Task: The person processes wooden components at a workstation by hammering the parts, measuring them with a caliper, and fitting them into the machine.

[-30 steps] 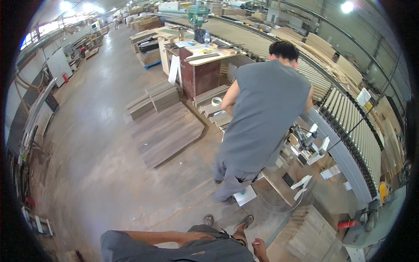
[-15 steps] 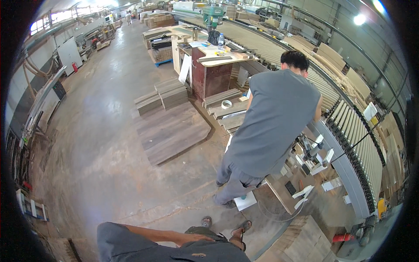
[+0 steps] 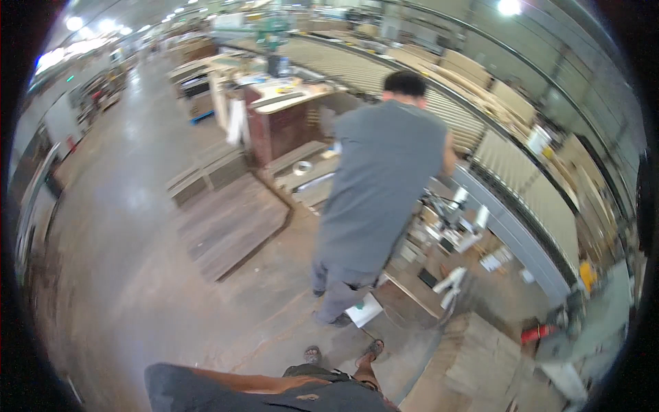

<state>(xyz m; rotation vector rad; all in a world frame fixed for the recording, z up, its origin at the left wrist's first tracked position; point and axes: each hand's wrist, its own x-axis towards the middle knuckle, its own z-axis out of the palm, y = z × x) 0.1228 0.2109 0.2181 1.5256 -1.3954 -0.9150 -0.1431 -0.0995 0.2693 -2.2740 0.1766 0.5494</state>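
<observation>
My left hand (image 3: 310,381) is low in the picture, against the front of my dark clothing at waist height. Its forearm crosses from the left, and blur and cloth keep me from making out the fingers or anything in them. My right hand is out of sight. In front of me a person in a grey sleeveless top (image 3: 384,178) stands with their back to me, bent toward the roller conveyor (image 3: 522,185). That person's hands are hidden by their body. A white sheet (image 3: 364,310) lies on the floor beside their feet.
Dark wood panels (image 3: 233,220) lie on the floor at left, with stacked boards (image 3: 209,172) behind. A roll of tape (image 3: 302,167) rests on boards by a cluttered workbench (image 3: 281,103). A low board with tools (image 3: 412,285) and a board stack (image 3: 480,357) are at right.
My view has swung right, so the scene sits further left and is blurred. My left hand stays at my waist, its fingers less distinct. The other person remains bent at the conveyor.
</observation>
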